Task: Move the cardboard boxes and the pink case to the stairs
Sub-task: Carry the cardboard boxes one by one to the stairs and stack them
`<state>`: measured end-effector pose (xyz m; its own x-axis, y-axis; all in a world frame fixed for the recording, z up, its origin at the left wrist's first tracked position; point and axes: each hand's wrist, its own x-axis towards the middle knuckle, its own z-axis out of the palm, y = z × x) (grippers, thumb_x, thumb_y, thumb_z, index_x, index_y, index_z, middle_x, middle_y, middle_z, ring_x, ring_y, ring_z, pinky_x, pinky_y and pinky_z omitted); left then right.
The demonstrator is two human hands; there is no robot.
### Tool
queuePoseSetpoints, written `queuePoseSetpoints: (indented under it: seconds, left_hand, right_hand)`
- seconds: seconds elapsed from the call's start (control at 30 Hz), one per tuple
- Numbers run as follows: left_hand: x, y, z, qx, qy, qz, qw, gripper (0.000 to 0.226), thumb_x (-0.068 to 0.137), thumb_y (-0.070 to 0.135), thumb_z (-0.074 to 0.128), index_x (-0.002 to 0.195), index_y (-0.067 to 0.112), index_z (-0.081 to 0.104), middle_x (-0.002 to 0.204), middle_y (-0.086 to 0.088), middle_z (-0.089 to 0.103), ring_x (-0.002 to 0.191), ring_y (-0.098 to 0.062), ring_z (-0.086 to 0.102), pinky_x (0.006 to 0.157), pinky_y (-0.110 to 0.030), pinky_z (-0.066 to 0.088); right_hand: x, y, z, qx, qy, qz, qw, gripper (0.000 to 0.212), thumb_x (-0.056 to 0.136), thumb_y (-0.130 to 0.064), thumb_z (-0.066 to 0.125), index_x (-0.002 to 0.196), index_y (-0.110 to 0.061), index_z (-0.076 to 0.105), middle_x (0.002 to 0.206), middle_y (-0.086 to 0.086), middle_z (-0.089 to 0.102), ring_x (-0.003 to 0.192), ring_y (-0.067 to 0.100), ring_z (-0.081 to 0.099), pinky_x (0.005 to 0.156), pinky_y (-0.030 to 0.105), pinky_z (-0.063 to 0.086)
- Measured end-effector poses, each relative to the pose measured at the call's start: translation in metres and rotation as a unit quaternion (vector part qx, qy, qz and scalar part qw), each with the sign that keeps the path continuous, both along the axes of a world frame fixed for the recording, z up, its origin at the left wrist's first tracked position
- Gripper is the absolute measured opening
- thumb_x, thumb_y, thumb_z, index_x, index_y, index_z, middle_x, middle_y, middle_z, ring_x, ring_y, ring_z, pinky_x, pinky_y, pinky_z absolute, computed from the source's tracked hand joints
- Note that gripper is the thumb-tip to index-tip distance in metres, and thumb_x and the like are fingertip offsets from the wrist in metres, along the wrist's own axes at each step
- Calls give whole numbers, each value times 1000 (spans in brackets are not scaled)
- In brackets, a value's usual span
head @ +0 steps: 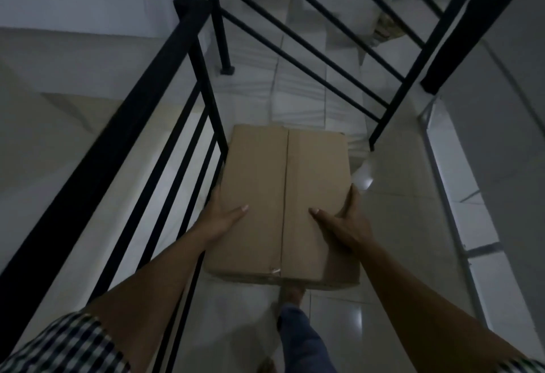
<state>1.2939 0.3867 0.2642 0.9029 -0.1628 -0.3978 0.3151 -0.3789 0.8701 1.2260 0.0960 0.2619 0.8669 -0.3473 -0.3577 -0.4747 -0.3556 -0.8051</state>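
A closed brown cardboard box [283,195] is held in front of me, above the tiled landing, its top seam running away from me. My left hand [222,213] grips its left side with the thumb lying on top. My right hand [342,218] grips the right side, thumb on top, fingers wrapped over the edge. Beyond the box, pale tiled stairs [298,89] descend away from me. No pink case is in view.
A black metal railing [147,113] runs close along the box's left side, and another black railing [413,57] slants on the right. White glossy floor tiles [398,225] lie under me. My leg in blue trousers [300,337] and a foot show below the box.
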Motion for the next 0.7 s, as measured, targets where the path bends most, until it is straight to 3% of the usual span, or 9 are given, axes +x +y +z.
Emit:
queuePoseSetpoints:
  seconds: [0.17, 0.33, 0.5, 0.6, 0.7]
  left_hand:
    - [102, -7, -27, 21, 24, 13, 999, 95, 81, 50, 75, 154, 34, 17, 138, 9, 50, 121, -15, 54, 105, -37, 43]
    - [192, -16, -65, 12, 47, 37, 998, 94, 82, 47, 76, 154, 35, 16, 138, 9, 50, 120, -13, 54, 103, -36, 45]
    - [261, -17, -111, 4, 57, 54, 997, 91, 84, 45, 74, 154, 35, 17, 134, 13, 50, 113, -3, 54, 95, -26, 45]
    - [294, -14, -134, 9, 53, 61, 997, 84, 87, 40, 73, 152, 35, 19, 126, 16, 50, 107, 2, 53, 95, -28, 45]
    - [321, -9, -153, 16, 47, 56, 997, 84, 88, 37, 72, 152, 33, 19, 122, 20, 48, 107, 0, 52, 95, -25, 43]
  right_hand:
    - [109, -9, -30, 6, -15, 10, 1000, 115, 63, -61, 87, 152, -37, 18, 148, 3, 43, 130, 31, 48, 106, 55, 43]
    - [211, -16, -61, 22, -17, 26, 999, 110, 68, -52, 88, 153, -29, 23, 148, 2, 43, 132, 26, 45, 110, 48, 40]
    - [293, -17, -104, 18, -7, 37, 999, 105, 65, -57, 88, 148, -32, 27, 142, 1, 49, 128, 25, 49, 107, 47, 43]
    - [328, -11, -129, 18, -10, 41, 999, 107, 62, -62, 87, 147, -35, 27, 143, -2, 50, 128, 24, 50, 105, 49, 45]
    - [350, -5, -154, 16, -10, 31, 999, 112, 65, -59, 87, 152, -33, 22, 147, -1, 46, 131, 23, 47, 102, 36, 40]
